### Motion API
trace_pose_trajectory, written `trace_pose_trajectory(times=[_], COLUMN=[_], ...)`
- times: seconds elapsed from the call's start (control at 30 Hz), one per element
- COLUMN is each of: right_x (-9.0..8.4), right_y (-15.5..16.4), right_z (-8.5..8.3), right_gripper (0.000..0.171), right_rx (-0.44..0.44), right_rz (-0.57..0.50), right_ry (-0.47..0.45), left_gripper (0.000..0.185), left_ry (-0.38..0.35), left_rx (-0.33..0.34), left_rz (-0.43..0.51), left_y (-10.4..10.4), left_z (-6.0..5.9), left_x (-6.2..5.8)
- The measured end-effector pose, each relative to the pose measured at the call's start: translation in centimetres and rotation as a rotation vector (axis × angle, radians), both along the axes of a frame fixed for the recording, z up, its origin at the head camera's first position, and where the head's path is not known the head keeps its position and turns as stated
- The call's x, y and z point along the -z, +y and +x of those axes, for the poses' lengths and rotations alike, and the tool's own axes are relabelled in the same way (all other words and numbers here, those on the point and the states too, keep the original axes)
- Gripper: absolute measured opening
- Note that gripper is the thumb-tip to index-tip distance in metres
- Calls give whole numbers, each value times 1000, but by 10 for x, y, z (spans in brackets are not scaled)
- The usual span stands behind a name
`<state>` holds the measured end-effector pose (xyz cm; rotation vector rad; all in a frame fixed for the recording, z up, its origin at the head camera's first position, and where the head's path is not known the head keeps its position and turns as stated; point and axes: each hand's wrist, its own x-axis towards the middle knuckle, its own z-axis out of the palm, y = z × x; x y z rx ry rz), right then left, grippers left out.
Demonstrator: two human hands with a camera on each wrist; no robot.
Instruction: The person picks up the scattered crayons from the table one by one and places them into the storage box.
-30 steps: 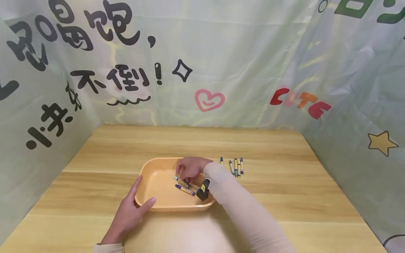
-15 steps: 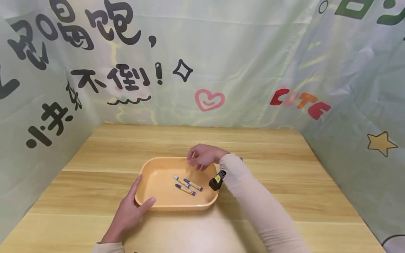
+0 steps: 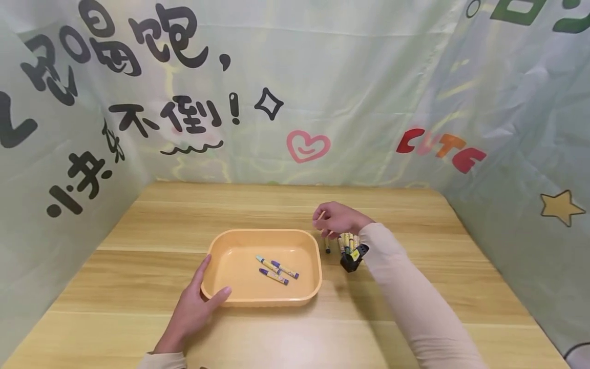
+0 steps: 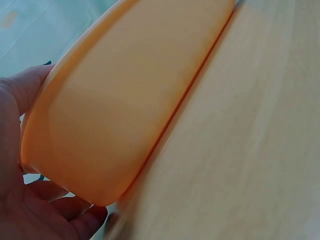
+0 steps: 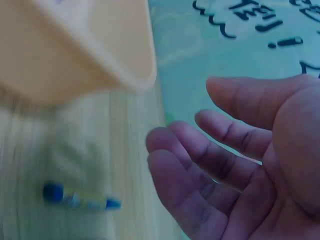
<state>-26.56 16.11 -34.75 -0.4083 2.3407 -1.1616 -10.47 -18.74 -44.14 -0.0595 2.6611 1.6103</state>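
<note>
Three crayons point(image 3: 278, 269) are seen lying in the orange tray point(image 3: 308, 297), long axes running from 10 to 4 o'clock. The tray's near-left corner is gripped by the left hand point(image 3: 195, 307). The right hand point(image 3: 336, 219), fingers loosely curled and holding nothing, is held above a row of loose crayons point(image 3: 346, 242) at the tray's 2 o'clock. Bare worktop point(image 3: 415, 287) is left on every side.
</note>
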Motion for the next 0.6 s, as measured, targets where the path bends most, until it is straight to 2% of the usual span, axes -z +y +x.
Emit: trace_pose_trajectory(times=[0.27, 0.6], right_x=[10, 31], right_y=[41, 75], right_z=[-2, -1], right_gripper=[19, 17], right_rx=[136, 252], right_rz=[11, 47], right_ry=[-5, -89], left_gripper=[93, 93], left_ry=[-2, -5], left_rx=[4, 6], left_rz=[-10, -22], left_y=[1, 2], left_z=[-1, -1], left_x=[-3, -2])
